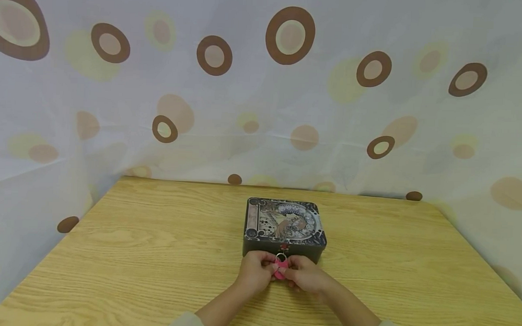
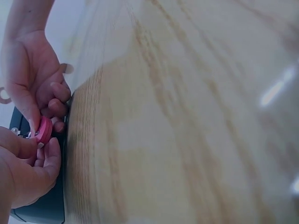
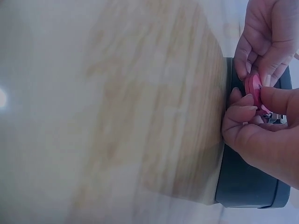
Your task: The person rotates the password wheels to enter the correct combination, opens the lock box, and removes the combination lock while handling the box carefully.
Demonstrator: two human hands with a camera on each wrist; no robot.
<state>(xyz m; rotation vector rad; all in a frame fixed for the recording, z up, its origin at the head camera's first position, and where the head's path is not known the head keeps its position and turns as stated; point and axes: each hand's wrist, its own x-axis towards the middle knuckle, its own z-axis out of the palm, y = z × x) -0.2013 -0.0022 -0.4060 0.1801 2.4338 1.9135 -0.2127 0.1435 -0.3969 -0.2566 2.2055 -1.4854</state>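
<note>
A pink padlock [image 1: 280, 270] with a silver shackle is at the front of a dark tin box [image 1: 285, 224], just below the box's red-marked latch [image 1: 284, 247]. My left hand [image 1: 256, 270] pinches the padlock from the left between thumb and fingers. From the other side my right hand [image 1: 307, 276] grips it too, its thumb lying over the lock's face. In the left wrist view the pink body [image 2: 44, 130] shows between both hands' fingertips, close against the box front. The right wrist view shows the padlock [image 3: 254, 88] edge-on, partly covered by the thumbs.
The box has a printed lid with an ornate picture and stands on a wood-grain table [image 1: 163, 255]. Behind and beside the table hangs a white curtain [image 1: 246, 95] with brown and beige circles.
</note>
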